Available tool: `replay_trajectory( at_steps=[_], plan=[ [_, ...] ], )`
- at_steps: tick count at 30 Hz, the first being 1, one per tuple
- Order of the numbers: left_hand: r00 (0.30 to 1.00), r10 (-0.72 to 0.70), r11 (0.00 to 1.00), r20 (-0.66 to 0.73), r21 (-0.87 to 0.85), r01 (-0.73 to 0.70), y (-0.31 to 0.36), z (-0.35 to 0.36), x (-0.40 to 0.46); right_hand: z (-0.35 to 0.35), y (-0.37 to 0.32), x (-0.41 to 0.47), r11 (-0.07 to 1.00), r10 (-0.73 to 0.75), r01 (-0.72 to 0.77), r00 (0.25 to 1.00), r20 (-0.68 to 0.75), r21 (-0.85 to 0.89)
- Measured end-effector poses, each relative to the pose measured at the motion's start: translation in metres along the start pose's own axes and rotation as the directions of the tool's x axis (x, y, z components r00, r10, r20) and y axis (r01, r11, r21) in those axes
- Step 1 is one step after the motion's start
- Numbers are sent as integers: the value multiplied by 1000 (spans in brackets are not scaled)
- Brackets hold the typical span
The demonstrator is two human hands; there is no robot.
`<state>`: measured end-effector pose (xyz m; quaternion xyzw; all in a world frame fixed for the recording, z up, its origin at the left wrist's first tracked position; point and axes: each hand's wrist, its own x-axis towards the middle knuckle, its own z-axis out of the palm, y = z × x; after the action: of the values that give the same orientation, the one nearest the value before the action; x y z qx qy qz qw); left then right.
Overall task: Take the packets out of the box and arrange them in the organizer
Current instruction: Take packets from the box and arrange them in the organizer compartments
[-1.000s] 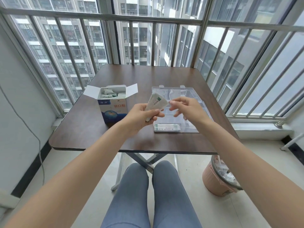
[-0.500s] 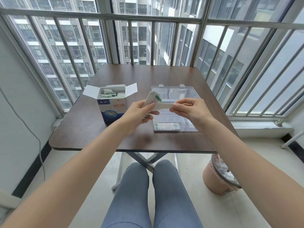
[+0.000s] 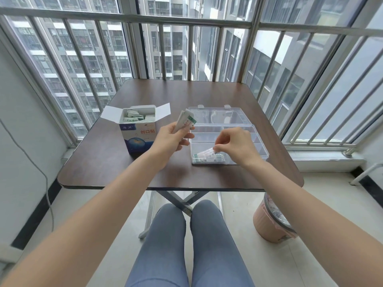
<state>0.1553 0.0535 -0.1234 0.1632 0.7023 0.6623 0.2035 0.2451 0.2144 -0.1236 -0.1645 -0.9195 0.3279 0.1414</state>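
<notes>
Packets, white with green print, are only partly moved: a few lie in the near compartment of the clear plastic organizer (image 3: 259, 129), where your right hand (image 3: 234, 145) pinches one packet (image 3: 205, 152). Your left hand (image 3: 172, 138) grips a small stack (image 3: 185, 121) left of the organizer; many wait in the blue-and-white cardboard box (image 3: 137, 139).

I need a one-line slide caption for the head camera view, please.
Right hand lowers one packet into the clear organizer while left hand holds a stack of packets beside the open box.
</notes>
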Motion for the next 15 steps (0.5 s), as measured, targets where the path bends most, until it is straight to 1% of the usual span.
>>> replay_trajectory(
  at_steps=[3, 6, 8, 11, 15],
  plan=[
    [1000, 2, 1000, 11, 30, -2, -2, 0, 0, 5, -3, -1, 992, -54, 53, 999, 0, -117],
    [996, 55, 987, 75, 149, -66, -1, 3, -1, 10, -6, -2, 971, -70, 76, 997, 37, -225],
    [986, 94, 953, 140, 275, -129, 0, 7, -2, 12, -9, -2, 956, -58, 72, 997, 56, -283],
    [971, 114, 867, 212, 455, -202, -1, 15, 0, 10, -13, -4, 948, -45, 67, 996, 77, -312],
    [968, 111, 809, 226, 546, -220, -2, 23, 1, 6, -16, -3, 933, -38, 61, 997, 73, -356]
  ],
)
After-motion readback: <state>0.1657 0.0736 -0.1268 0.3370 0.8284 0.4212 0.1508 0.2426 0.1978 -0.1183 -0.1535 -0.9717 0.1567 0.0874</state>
